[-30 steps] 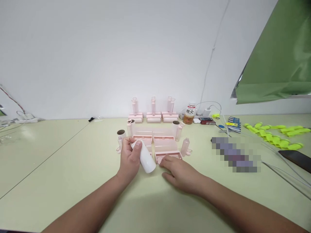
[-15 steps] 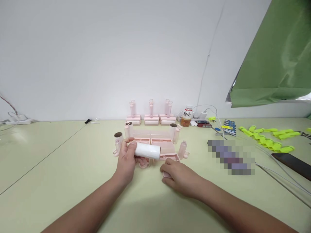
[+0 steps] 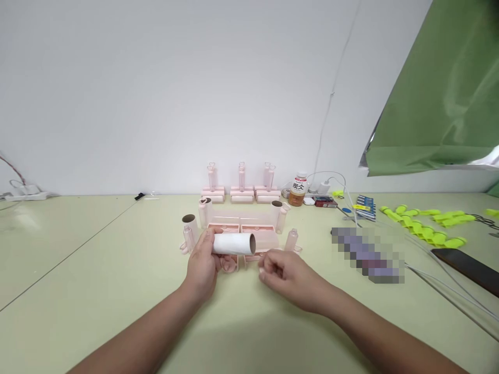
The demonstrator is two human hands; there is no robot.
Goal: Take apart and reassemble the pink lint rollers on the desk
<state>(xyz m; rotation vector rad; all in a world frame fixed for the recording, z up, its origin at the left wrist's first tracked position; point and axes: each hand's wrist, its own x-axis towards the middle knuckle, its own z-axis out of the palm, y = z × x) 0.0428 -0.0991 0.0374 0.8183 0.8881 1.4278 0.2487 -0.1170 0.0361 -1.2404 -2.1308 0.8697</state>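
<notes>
My left hand (image 3: 202, 259) grips a white paper roll (image 3: 234, 243) by its left end and holds it level, with the open core end facing right. My right hand (image 3: 283, 270) hovers just right of the roll, fingers curled; whether it pinches a small pink part I cannot tell. Behind both hands lie pink plastic lint-roller parts: open cases (image 3: 244, 231), a handle piece (image 3: 229, 264) below the roll, and upright rolls with cardboard cores (image 3: 189, 224).
Three assembled pink rollers (image 3: 241, 193) stand by the wall. A drink bottle (image 3: 298, 189), chargers and cables lie at the back right. Yellow-green parts (image 3: 429, 223), a dark phone (image 3: 468, 265) and a green sheet (image 3: 440, 104) are on the right.
My left hand turned the white roll from pointing down-right to level. My right hand lifted off the table and closed in toward the roll's open end.
</notes>
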